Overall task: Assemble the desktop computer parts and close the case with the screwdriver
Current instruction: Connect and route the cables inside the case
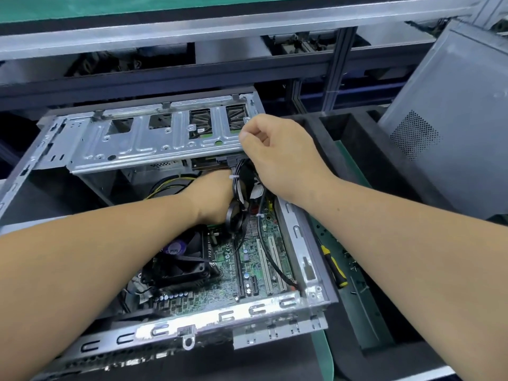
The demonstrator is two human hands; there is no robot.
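Note:
An open metal computer case [310, 270] lies on the bench with its green motherboard [220, 287] and black CPU fan [181, 259] exposed. A silver drive cage [137, 138] spans the far side of the case. My left hand [211, 196] reaches under the cage into a bundle of black cables [242, 185]; its fingers are hidden. My right hand [277, 158] is curled at the cage's right end, with its fingertips on the cage edge above the cables. A yellow and black screwdriver [334, 266] lies on the green mat to the right of the case.
A grey case side panel [450, 114] leans upright at the right. Black foam trays [365, 149] sit behind and to the right of the case. Small dark screws [354, 268] are scattered on the green mat [319, 224]. A metal frame rail [220, 26] runs across the back.

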